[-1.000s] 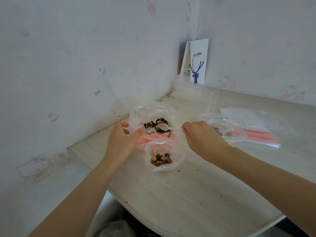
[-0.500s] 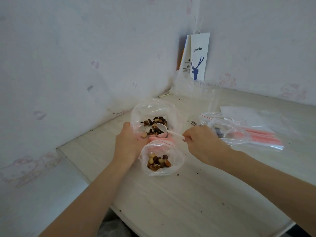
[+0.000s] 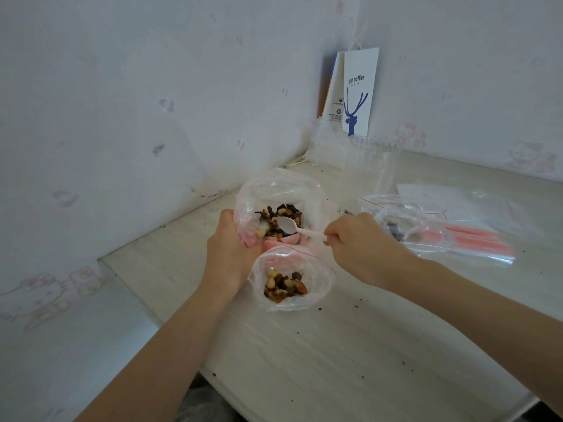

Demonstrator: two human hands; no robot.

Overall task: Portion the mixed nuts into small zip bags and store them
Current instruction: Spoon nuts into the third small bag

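A large clear bag of mixed nuts (image 3: 278,219) stands open on the pale table (image 3: 350,345). Just in front of it lies a small zip bag (image 3: 289,283), open, with a portion of nuts in its bottom. My left hand (image 3: 231,251) grips the near edges of both bags where they meet. My right hand (image 3: 362,243) pinches the handle of a white plastic spoon (image 3: 292,226). The spoon's bowl hovers empty over the nuts in the large bag.
To the right lie a filled clear bag (image 3: 408,226) and a pack of pink-striped zip bags (image 3: 475,242). A white paper coffee bag (image 3: 359,92) leans in the wall corner behind crumpled clear plastic (image 3: 350,153). Crumbs dot the table; its front edge runs close below.
The spoon has lifted slightly and its bowl shows empty over the large bag. My left hand slid down to the junction of the two bags. The camera moved closer.
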